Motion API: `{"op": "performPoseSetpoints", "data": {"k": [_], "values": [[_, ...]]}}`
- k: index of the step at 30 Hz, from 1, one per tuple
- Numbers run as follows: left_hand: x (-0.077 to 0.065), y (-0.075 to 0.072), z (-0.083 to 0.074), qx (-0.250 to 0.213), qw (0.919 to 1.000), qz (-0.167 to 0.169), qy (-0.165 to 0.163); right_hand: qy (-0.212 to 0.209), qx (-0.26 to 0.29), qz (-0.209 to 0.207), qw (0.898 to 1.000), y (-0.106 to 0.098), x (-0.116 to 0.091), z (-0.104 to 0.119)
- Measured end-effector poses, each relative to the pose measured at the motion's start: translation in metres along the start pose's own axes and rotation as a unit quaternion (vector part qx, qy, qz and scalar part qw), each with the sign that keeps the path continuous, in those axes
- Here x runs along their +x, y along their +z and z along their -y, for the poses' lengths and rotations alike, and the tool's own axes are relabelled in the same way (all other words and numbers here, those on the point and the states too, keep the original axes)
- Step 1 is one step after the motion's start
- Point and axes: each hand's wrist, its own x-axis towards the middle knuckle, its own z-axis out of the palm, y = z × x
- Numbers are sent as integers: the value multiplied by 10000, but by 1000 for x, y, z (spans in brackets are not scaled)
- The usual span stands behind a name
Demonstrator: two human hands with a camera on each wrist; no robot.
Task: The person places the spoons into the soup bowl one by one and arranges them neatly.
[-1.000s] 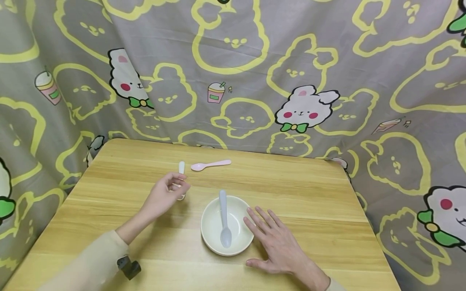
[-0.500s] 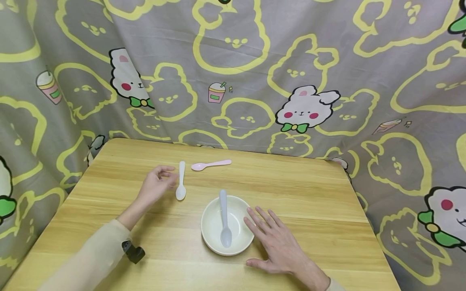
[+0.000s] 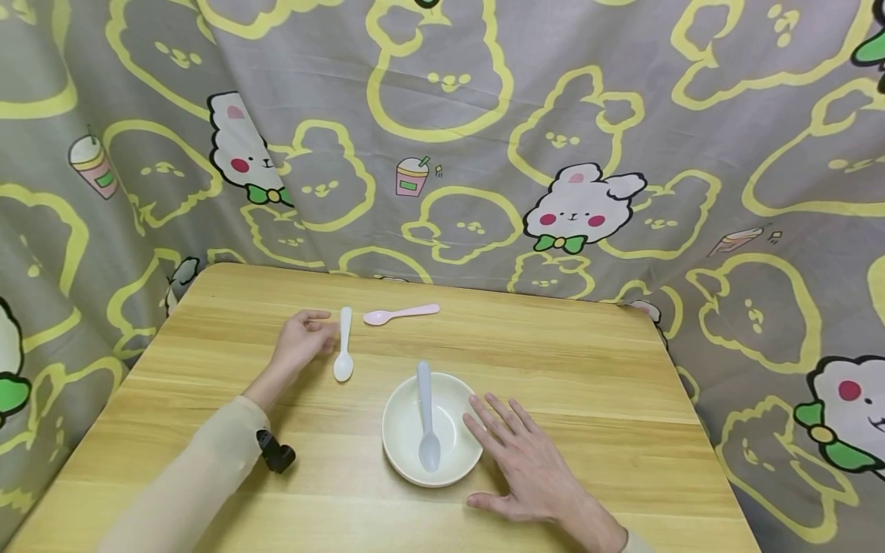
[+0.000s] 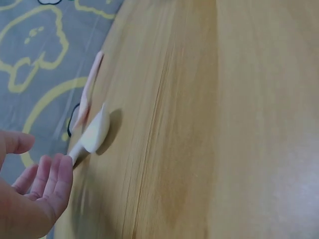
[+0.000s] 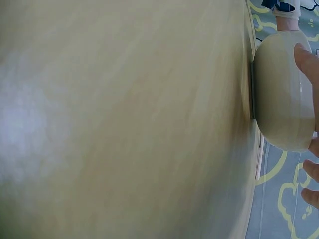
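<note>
In the head view, a cream bowl (image 3: 397,464) stands on the table with a grey-blue spoon (image 3: 425,407) in it, the handle reaching over the far rim. My right hand (image 3: 528,468) is spread flat at the bowl's right side, its fingertips at the rim. Left of the bowl lies a white spoon (image 3: 345,338), handle pointing away. My left hand (image 3: 302,338) is just left of that handle, fingers loosely bent and holding nothing; whether they touch the spoon, I cannot tell. The left wrist view shows the white spoon (image 4: 97,130) beyond the fingertips.
A pink spoon (image 3: 402,313) lies farther back, right of the white spoon's handle. The wooden table (image 3: 588,361) ends against a grey patterned curtain (image 3: 470,153). A black wrist camera (image 3: 276,452) hangs by the left sleeve.
My left hand, over the white spoon a second ago, has moved left off it, and the whole spoon now shows. My right hand and the bowl have stayed in place.
</note>
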Motion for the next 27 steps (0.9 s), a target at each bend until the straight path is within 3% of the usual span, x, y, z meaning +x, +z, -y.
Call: {"op": "performPoseSetpoints", "data": {"k": [14, 27], "values": [[20, 6, 5, -175, 9991, -156, -364, 33, 36, 59, 10000, -2, -1, 1], [25, 7, 6, 60, 9989, -103, -455, -54, 54, -43, 10000, 1, -1, -2]]}}
